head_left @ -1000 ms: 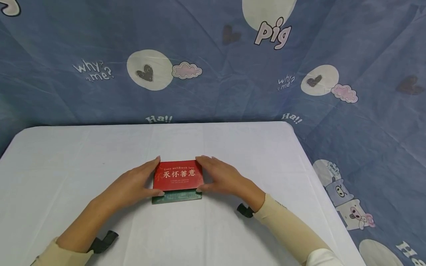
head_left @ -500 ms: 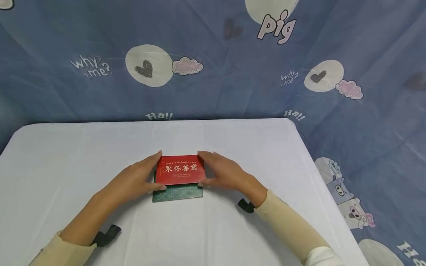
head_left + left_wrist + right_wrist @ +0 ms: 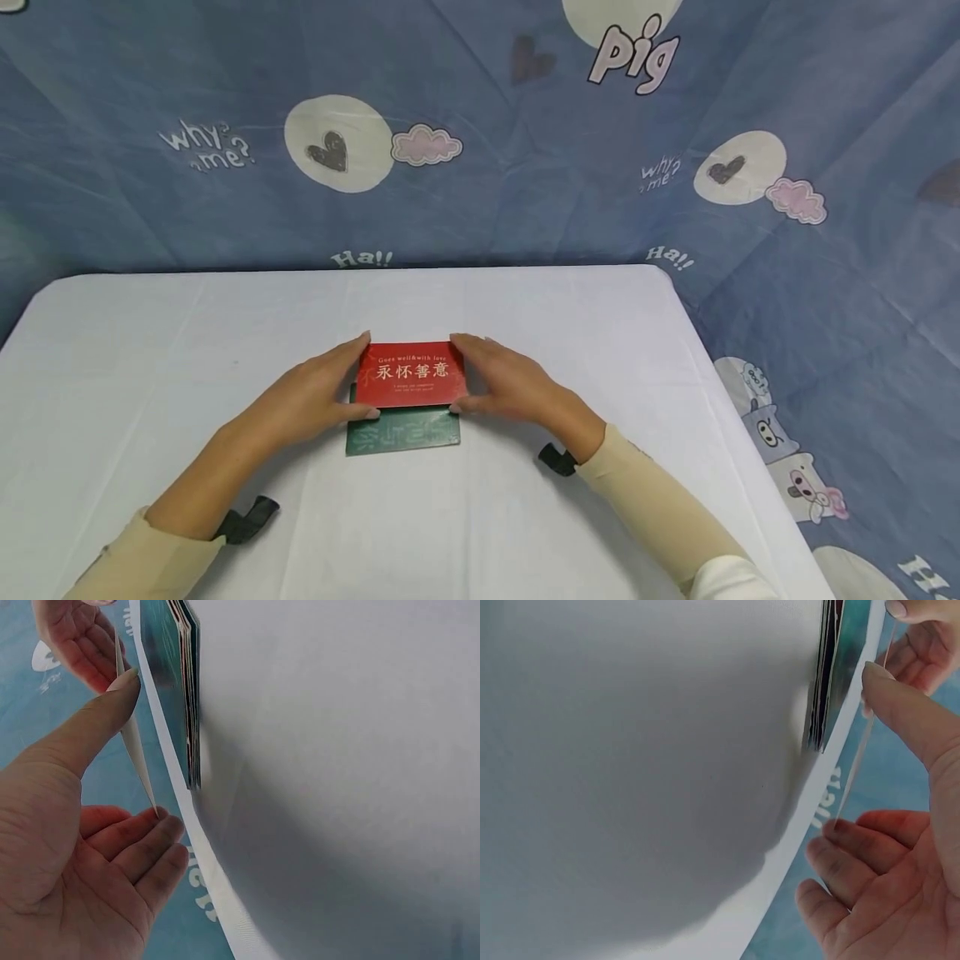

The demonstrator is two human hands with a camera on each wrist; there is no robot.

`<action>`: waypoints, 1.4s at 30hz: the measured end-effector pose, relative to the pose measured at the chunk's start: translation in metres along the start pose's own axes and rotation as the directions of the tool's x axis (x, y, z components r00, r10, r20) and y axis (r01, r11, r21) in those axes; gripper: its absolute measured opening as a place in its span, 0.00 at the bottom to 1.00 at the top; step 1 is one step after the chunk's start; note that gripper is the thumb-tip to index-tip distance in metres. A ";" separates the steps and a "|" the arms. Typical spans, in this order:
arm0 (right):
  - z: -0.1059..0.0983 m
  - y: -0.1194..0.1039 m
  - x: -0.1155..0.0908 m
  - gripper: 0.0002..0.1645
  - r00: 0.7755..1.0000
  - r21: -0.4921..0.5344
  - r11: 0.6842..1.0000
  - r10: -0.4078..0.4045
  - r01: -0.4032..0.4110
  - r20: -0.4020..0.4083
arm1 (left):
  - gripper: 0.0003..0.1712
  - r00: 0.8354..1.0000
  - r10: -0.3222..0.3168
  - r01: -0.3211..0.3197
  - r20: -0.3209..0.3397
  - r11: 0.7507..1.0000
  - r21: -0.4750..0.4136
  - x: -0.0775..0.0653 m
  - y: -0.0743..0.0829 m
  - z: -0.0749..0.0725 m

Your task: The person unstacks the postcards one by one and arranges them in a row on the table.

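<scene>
Red and printed with white characters, a card [image 3: 411, 375] is suspended between the person's two hands above the tabletop [image 3: 562, 321]. The left hand [image 3: 311, 400] grasps its left end, thumb at the near edge and fingertips at the far corner; the right hand [image 3: 513, 385] grasps the right end in the same way. A line of English lettering runs above the four large characters, with smaller lines below them too fine to read. Both wrist views show the card nearly edge-on, a thin pale strip apart from the stack [image 3: 193, 712] of cards lying on the white surface. The stack has a green top [image 3: 408, 430]; from the head, its near part shows below the red card, which covers most of the rest and sits slightly farther right.

Beige sleeves [image 3: 652, 504] cover both forearms, and a black piece [image 3: 247, 521] juts out at each wrist. Beyond the tabletop, and along its right side, hangs a blue cloth [image 3: 510, 221] patterned with pale ovals, dark hearts, pink clouds and lettering such as "pig" and "Ha!!". Cartoon animals [image 3: 787, 450] are stacked on it at the right.
</scene>
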State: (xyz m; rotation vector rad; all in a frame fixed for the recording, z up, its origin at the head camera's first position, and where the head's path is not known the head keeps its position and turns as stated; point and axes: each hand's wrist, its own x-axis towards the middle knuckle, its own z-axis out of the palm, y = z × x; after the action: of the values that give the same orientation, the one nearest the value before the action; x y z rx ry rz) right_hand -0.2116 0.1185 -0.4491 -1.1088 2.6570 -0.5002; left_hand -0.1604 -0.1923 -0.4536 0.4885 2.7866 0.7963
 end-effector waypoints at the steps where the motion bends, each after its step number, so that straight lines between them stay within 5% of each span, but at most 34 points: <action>1: -0.001 0.000 0.001 0.58 1.000 0.000 1.000 -0.001 0.001 -0.002 | 0.64 1.000 -0.002 0.002 0.000 1.000 0.000 0.001 -0.001 0.000; 21: -0.009 0.008 0.022 0.59 0.999 -0.007 0.999 0.040 -0.040 0.001 | 0.64 1.000 -0.008 0.008 -0.003 1.000 0.004 0.021 -0.009 -0.014; 42: -0.019 0.019 0.048 0.57 0.998 -0.038 0.997 0.063 -0.063 0.011 | 0.66 0.996 -0.080 0.081 0.027 0.996 -0.023 0.049 -0.015 -0.021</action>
State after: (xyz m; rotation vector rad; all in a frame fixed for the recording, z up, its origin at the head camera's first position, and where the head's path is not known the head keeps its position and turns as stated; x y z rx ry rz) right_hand -0.2637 0.1012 -0.4422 -1.0315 2.6911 -0.4323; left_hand -0.2158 -0.1963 -0.4487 0.3767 2.7503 0.7990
